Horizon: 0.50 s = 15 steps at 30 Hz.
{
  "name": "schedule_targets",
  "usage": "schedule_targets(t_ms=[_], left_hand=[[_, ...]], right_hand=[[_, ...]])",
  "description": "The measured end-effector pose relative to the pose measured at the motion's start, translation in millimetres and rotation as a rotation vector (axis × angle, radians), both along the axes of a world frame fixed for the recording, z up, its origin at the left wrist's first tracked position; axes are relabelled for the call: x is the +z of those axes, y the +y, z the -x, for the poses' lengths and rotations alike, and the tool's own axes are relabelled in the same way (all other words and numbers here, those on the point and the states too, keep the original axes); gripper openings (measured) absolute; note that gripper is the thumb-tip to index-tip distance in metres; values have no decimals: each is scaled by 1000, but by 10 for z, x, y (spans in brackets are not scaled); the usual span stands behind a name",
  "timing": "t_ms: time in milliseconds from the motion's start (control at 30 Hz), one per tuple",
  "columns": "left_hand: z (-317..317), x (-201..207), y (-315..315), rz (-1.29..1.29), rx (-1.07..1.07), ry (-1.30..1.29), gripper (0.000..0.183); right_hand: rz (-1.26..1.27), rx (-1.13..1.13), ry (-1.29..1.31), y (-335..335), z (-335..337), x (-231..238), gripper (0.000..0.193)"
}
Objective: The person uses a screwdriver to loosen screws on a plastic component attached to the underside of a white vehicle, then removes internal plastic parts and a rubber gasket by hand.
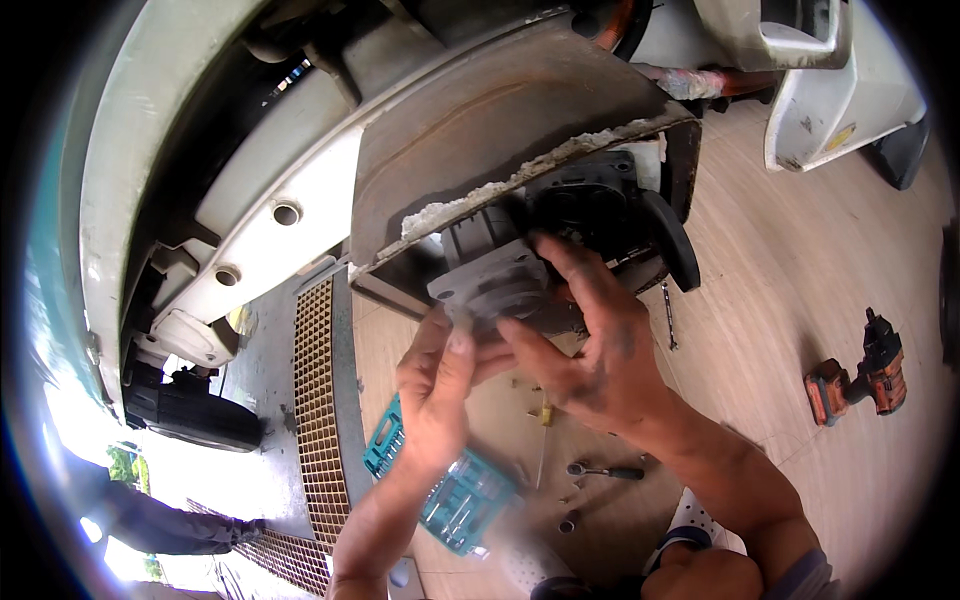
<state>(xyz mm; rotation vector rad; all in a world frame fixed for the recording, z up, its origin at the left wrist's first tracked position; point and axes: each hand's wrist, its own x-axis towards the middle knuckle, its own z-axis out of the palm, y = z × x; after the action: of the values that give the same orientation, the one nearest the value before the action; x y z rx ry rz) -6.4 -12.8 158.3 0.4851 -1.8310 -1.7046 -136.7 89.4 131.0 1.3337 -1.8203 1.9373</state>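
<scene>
A grey flanged metal part (492, 280), with bolt holes in its corners and a round centre, is between my two hands at the open side of a rusty brown metal box (490, 110). My left hand (437, 385) holds it from below left, thumb against its lower edge. Around its right side curl the fingers of my right hand (605, 345), smudged with dark grease and slightly blurred. Behind it, inside the box, is a black housing (585, 195); a black curved handle-like piece (668, 240) sticks out beside it. The back of the grey part is hidden.
On the wood-look floor lie a ratchet (605, 471), a socket (569, 521), a screwdriver (545, 415), a teal tool case (465, 505) and an orange-black cordless driver (860, 370). A floor grating (318, 410), a vehicle's white frame (280, 215) and another person's leg (165, 520) are at left.
</scene>
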Motion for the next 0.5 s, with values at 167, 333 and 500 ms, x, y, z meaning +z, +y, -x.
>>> schedule_targets(t_ms=[167, 333, 500], left_hand=[[-58, -109, -67, 9, -107, -9, 47], [-53, -94, -75, -5, -109, 33, 48], [-67, -193, -128, -46, -134, 68, 55]], right_hand=[[-91, 41, -18, 52, 75, 94, 69], [-116, 286, -267, 76, 133, 226, 59], [-217, 299, -393, 30, 166, 383, 51]])
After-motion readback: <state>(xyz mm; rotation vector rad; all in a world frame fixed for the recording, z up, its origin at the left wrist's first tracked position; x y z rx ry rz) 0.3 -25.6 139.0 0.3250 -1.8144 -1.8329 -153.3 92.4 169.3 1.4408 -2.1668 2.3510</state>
